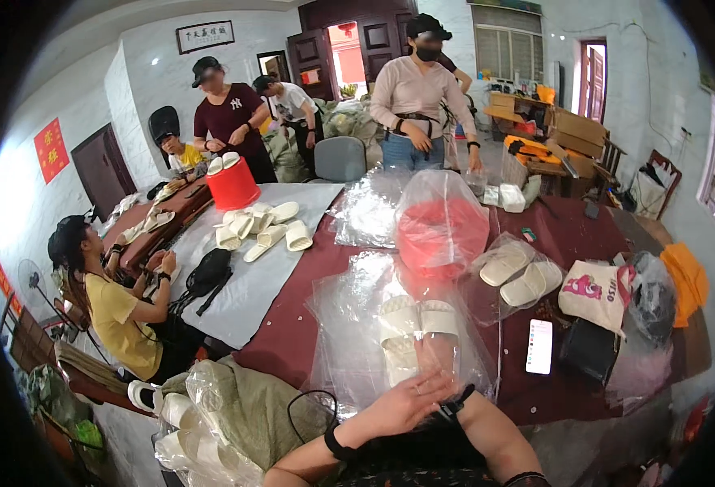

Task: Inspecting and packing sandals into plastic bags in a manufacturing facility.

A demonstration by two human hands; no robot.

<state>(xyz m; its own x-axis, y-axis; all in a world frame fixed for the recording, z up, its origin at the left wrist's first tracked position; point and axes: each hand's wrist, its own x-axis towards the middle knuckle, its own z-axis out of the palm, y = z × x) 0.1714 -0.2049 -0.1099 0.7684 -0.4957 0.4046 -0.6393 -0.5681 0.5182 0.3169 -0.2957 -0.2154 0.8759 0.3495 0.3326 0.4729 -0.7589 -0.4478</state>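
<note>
A pair of cream slippers [399, 321] lies in front of me, with a large clear plastic bag [340, 345] around or over them. My right hand [439, 355] reaches to the slippers' near end, seemingly under the plastic; its fingers are hidden. Across my right wrist lies my left hand [413, 399], its fingers stretched out and holding nothing I can see. Just beyond stands a red round stool or bucket [443, 235] covered in clear plastic. To its right, another pair of cream slippers [521, 274] sits in a clear bag.
Flat clear bags [366, 207] are stacked at the back. Rightward lie a phone [539, 346], a black pouch [590, 351] and a cloth bag [593, 296]. Loose slippers [266, 235] and a red bucket [232, 185] occupy the left table. A sack [248, 410] stands near left. Several people work around.
</note>
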